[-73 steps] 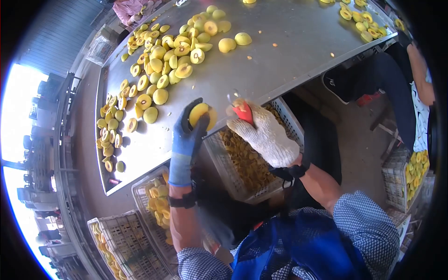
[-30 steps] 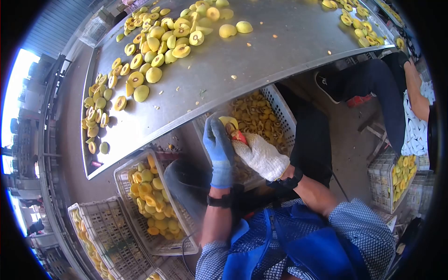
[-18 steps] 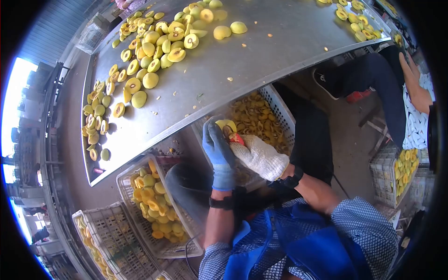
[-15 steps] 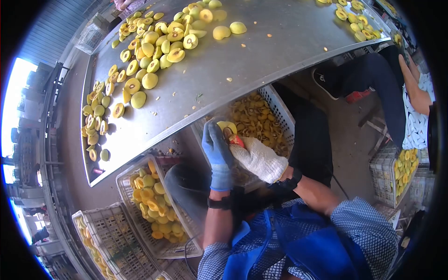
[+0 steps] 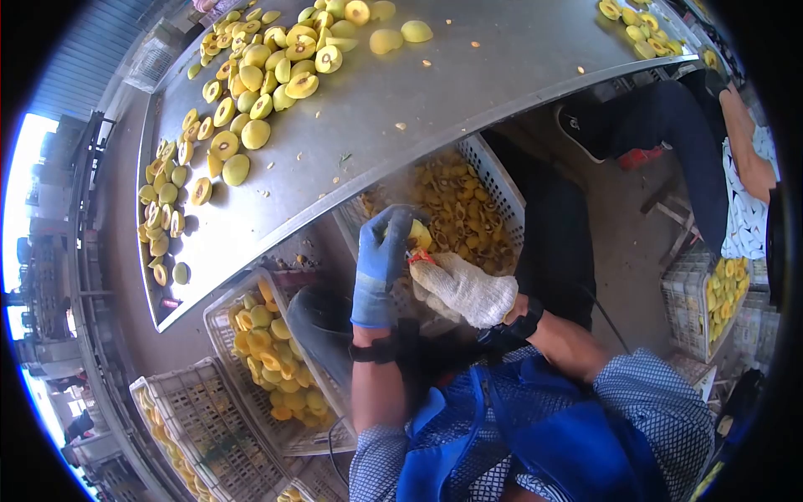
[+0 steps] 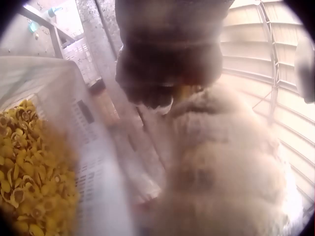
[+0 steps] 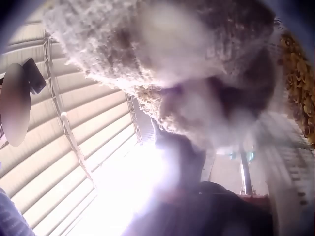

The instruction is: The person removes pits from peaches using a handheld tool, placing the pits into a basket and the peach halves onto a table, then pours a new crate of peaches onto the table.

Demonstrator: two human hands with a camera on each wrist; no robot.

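In the head view my left hand (image 5: 381,266), in a blue glove with dark fingers, holds a yellow peach half (image 5: 420,235) at its fingertips. My right hand (image 5: 470,293), in a white knitted glove, grips a small red-handled tool (image 5: 421,258) right against the fruit; the tool's working end is mostly hidden. Both hands are close together over a crate (image 5: 495,182) filled with peach scraps. Dark glove fingers (image 6: 167,49) meet the white glove (image 6: 221,157) in the left wrist view. Blurred white knit (image 7: 133,44) covers much of the right wrist view.
A metal table (image 5: 468,79) carries many peach halves (image 5: 276,67), its front edge just beyond my hands. Crates of peach halves stand at lower left (image 5: 219,322) and right (image 5: 682,305). Another person's leg (image 5: 661,125) is at the right.
My hands, apart by the table edge at first, have come together over the crate, tool against the peach half. In the last half second the left fingers have shifted round the fruit.
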